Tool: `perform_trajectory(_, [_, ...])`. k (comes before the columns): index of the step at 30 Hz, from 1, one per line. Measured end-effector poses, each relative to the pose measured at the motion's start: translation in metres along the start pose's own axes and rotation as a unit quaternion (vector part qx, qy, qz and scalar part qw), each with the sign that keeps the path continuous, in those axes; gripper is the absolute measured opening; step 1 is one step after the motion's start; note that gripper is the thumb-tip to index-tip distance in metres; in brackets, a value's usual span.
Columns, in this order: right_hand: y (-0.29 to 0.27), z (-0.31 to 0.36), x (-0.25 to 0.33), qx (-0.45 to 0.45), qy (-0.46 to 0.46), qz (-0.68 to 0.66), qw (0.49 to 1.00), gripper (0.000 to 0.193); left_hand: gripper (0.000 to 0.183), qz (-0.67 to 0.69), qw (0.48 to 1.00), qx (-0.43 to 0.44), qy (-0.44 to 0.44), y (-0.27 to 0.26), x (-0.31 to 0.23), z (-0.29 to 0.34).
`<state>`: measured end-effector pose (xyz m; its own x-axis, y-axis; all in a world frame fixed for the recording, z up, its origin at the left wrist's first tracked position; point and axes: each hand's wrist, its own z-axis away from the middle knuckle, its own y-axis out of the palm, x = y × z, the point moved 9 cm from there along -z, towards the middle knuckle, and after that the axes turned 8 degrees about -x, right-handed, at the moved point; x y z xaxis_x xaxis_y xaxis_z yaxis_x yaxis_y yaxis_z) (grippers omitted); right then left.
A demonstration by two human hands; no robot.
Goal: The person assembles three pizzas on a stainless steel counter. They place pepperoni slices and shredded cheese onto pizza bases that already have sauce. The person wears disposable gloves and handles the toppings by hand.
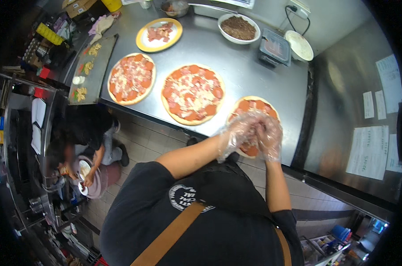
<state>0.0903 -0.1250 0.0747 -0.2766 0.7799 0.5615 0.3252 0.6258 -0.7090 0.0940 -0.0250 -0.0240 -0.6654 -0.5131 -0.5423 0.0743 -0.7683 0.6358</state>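
Both my hands wear clear plastic gloves and meet above the small pizza (254, 104) at the right front of the steel table. My left hand (240, 131) and my right hand (270, 135) have their fingers drawn in against each other. Whatever lies between them is hidden. Pepperoni slices and bits of pink meat show on this pizza around the gloves. To its left lies a larger pizza (193, 94) with pepperoni, meat pieces and shredded cheese. Another pizza (131, 79), topped alike, is farther left.
A yellow-rimmed plate (141, 39) of chopped meat, a white bowl (239, 41) of brown crumbly food and a lidded plastic container (275, 48) stand behind the pizzas. A dark tray (104, 60) holds small food portions. At lower left a person (88, 133) bends over dishes; a steel wall (338, 88) stands right.
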Motion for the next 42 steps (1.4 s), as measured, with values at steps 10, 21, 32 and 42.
perform_trajectory(10, [0.02, -0.005, -0.079, 0.248, 0.292, -0.381, 0.842, 0.034, 0.029, 0.086, 0.988, -0.116, 0.063, 0.002, 0.003, 0.006])
perform_trajectory(21, [0.012, 0.0, -0.087, 0.105, 0.275, -0.361, 0.885, 0.025, 0.031, -0.071, 0.994, -0.061, 0.057, 0.019, -0.005, 0.017])
perform_trajectory(32, [-0.014, -0.013, -0.041, 0.132, 0.186, -0.235, 0.945, 0.021, 0.027, -0.253, 0.958, -0.04, 0.131, -0.011, -0.01, -0.017])
perform_trajectory(42, [-0.022, -0.039, -0.056, 0.123, 0.155, -0.129, 0.972, 0.022, 0.05, -0.366, 0.924, -0.062, 0.09, 0.006, -0.04, -0.001])
